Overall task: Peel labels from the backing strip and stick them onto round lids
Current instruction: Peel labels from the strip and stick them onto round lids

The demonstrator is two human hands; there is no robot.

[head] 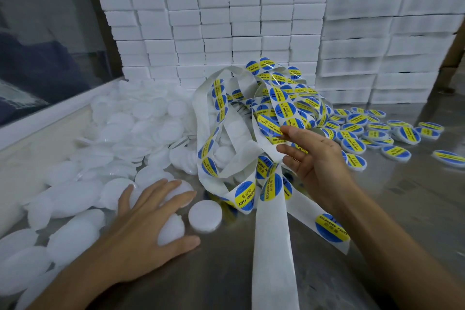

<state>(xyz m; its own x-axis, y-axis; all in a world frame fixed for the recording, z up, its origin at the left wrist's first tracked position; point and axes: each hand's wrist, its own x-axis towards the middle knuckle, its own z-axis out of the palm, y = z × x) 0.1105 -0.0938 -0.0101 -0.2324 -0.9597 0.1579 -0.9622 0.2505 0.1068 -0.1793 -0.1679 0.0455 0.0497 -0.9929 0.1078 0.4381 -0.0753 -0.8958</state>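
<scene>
A tangled white backing strip [273,246] carrying round blue-and-yellow labels [278,94] is heaped at the table's middle, and one end runs down toward me. My right hand [317,156] is raised at the tangle, palm showing and fingers loose, with the thumb tip touching a label. My left hand [151,219] lies palm down with spread fingers on plain white round lids [120,133]. One of these lids [171,231] sits between its thumb and forefinger. A single bare lid [205,216] stands just right of that hand.
Labelled lids [377,133] are scattered across the metal table [402,221] at the right. Stacks of white foam blocks [214,20] wall off the back. A glass panel with a white frame [50,113] runs along the left side.
</scene>
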